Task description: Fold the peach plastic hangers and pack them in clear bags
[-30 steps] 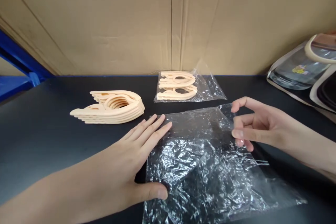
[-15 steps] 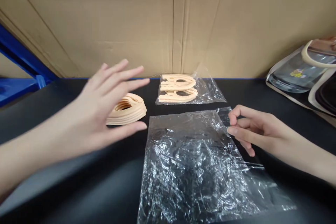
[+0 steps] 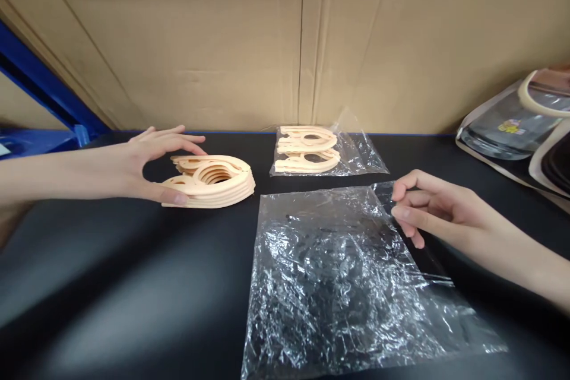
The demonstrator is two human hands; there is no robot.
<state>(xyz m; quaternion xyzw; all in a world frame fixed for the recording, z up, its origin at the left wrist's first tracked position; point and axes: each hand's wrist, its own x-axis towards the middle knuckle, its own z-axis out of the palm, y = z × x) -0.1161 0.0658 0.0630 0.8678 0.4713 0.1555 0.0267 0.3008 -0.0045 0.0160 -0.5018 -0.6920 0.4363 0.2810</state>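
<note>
A stack of cream-coloured folding hangers (image 3: 227,190), folded up, lies on the black table left of the middle. My left hand (image 3: 149,160) reaches around its left end, open, with the thumb along the near side and the fingers spread over the far side. Whether it touches the stack I cannot tell for sure. A clear plastic bag (image 3: 329,285), flat and wrinkled, covers the table in front of me. At the bag's upper right edge is my right hand (image 3: 431,214), its fingers loosely curled with thumb and forefinger apart.
Farther back, more cream folding hangers (image 3: 307,148) lie in a second clear bag (image 3: 360,151). A transparent bag with a pale handle (image 3: 503,127) stands at the right. Brown cardboard (image 3: 214,41) rises behind the table (image 3: 133,297), and a blue metal frame (image 3: 48,80) is at the left.
My left hand has moved left and come down around the left end of the hanger stack, uncovering more of it. My right hand stays by the bag edge. The view has shifted slightly.
</note>
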